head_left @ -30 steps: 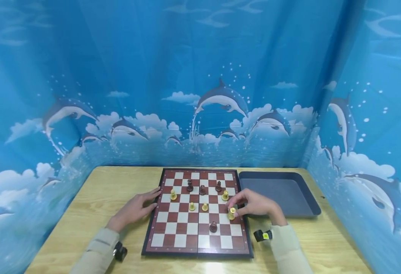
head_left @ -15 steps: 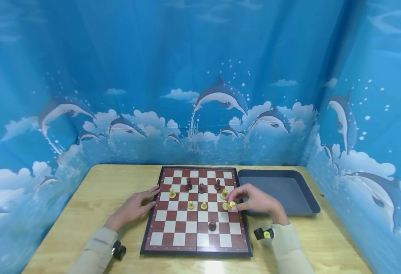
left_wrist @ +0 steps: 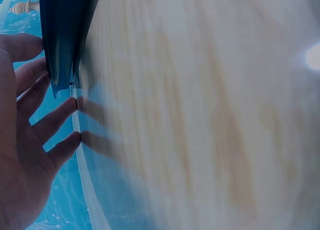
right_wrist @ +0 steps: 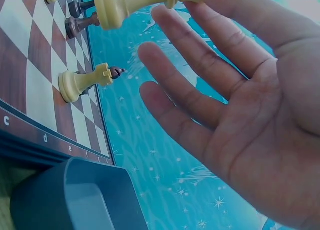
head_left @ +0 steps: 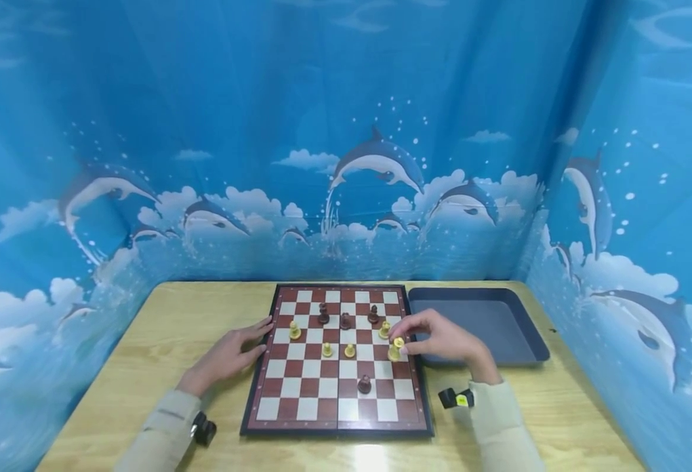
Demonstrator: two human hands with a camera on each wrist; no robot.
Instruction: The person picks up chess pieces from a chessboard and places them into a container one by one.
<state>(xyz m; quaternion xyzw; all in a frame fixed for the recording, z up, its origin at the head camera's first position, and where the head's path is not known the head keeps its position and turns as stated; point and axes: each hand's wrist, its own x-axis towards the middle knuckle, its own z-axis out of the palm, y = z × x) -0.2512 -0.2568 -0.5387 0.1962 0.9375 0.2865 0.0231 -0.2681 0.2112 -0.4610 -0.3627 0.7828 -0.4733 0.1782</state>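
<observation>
Between thumb and fingertips my right hand [head_left: 443,337] pinches a light chess piece [head_left: 395,351] over the right side of the chessboard [head_left: 316,390]. Its wide base and stem show in the right wrist view; the fingers partly cover its top. Just beyond it stands a light rook [right_wrist: 82,84]. My left hand [head_left: 227,354] touches the board's left edge with extended fingers, also seen in the left wrist view. Light pawns [head_left: 326,351] and another light piece [head_left: 295,330] stand upright on the board. Dark pieces stand at the back, and one dark piece [head_left: 365,385] is nearer the front.
A dark grey tray [head_left: 519,359] lies right of the board, under and beyond my right forearm. The wooden table [head_left: 168,321] extends around both. A blue dolphin-print curtain [head_left: 251,164] hangs behind the table and along its sides.
My right hand has moved slightly away from me with the light chess piece, which tilted midway and is now nearly upright near the rook. My left hand has stayed at the board's edge.
</observation>
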